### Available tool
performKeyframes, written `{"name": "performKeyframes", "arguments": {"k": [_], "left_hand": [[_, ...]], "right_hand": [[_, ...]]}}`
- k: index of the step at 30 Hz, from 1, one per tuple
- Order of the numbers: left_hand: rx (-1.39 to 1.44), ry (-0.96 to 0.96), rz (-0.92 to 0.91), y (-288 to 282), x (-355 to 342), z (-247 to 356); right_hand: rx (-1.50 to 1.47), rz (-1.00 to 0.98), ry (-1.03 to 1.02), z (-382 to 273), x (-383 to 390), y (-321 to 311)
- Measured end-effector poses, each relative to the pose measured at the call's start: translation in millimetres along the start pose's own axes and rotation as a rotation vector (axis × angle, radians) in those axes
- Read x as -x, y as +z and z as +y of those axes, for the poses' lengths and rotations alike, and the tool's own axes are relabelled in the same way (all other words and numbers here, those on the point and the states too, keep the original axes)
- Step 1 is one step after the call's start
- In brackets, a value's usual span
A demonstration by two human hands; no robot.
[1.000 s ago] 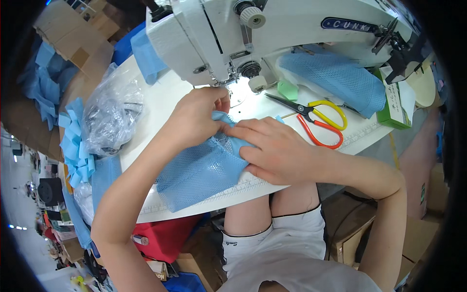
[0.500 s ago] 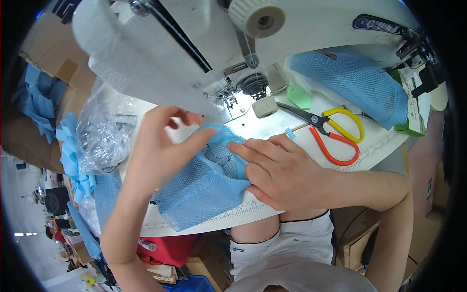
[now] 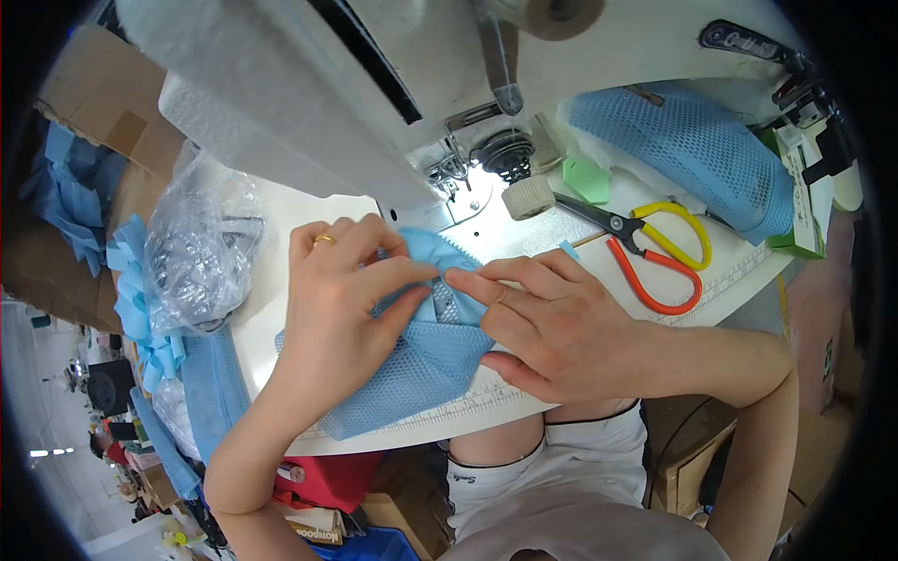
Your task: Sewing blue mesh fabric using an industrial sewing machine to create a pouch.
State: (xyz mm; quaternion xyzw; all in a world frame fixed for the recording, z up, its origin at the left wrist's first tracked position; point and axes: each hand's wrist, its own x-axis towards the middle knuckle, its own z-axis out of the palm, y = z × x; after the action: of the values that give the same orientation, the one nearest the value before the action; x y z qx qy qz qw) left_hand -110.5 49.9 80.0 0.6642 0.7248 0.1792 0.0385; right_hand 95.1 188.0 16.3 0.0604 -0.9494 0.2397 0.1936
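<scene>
A piece of blue mesh fabric lies bunched on the white sewing table in front of the sewing machine, with a smoother blue band along its far edge. My left hand, a ring on one finger, pinches the fabric's far edge between thumb and fingertips. From the right, my right hand grips the same fabric, index fingertip almost meeting the left fingers and thumb tucked at its near side. Just beyond is the sewing machine's needle area, which the fabric does not reach under. Scissors with yellow and red handles lie right of my right hand.
A blue mesh piece and a green box sit at the far right. A light green flat piece lies by the scissor tips. Clear plastic bags and a cardboard box with blue fabric stand left.
My left hand has come down from its raised, spread pose and now pinches the fabric's far edge beside my right fingertips. The view has shifted slightly.
</scene>
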Motion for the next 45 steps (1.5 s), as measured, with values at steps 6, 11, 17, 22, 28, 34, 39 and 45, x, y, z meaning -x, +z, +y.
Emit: {"name": "performKeyframes", "arguments": {"k": [6,11,17,22,28,34,39,45], "left_hand": [[0.072,0.041,-0.005,6.7,-7.5,-7.0],[0.141,-0.017,-0.074,7.3,-9.2,-10.8],[0.336,-0.205,-0.061,14.3,-3.7,-17.5],[0.313,-0.208,0.066,25.5,-0.8,-16.8],[0.347,-0.199,-0.017,20.8,-11.0,-19.4],[0.487,-0.259,-0.137,18.3,-23.1,-26.2],[0.485,-0.220,-0.160,18.9,-21.9,-30.7],[0.483,-0.115,-0.129,16.4,-18.7,-32.9]], "right_hand": [[-0.027,-0.012,-0.010,1.0,0.4,-0.9],[0.023,0.013,-0.077,1.8,4.8,1.7],[0.015,-0.019,-0.041,0.1,1.8,-2.1],[0.058,0.014,0.030,-1.4,-0.7,2.1],[0.156,0.017,0.083,-3.9,-2.1,-0.3],[0.174,-0.021,0.081,-5.8,-1.3,-3.9],[0.142,-0.009,0.072,-4.5,-1.9,-4.4],[0.103,-0.047,0.066,-3.9,-2.9,-6.1]]}}
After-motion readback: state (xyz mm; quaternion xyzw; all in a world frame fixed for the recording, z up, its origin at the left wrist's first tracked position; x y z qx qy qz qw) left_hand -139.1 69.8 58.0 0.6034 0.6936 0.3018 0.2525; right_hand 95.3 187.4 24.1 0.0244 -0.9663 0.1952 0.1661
